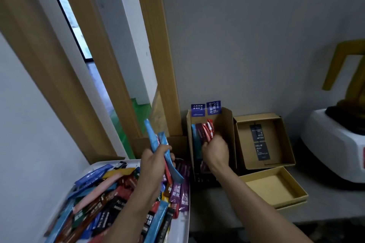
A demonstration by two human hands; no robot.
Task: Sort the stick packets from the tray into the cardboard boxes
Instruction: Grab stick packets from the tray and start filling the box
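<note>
Two bare forearms in view, entering from bottom edge. Left hand and right hand: no gloves, no rings visible, no watch or wristband on either wrist. No sleeves showing anywhere up to the frame edge, so sleeves end above what's visible. No marks or tattoos discernible. Fingers partly motion-blurred; nails not clear.

We've 1 head cam only: looks fwd & down, close over the tray and cardboard boxes.
</note>
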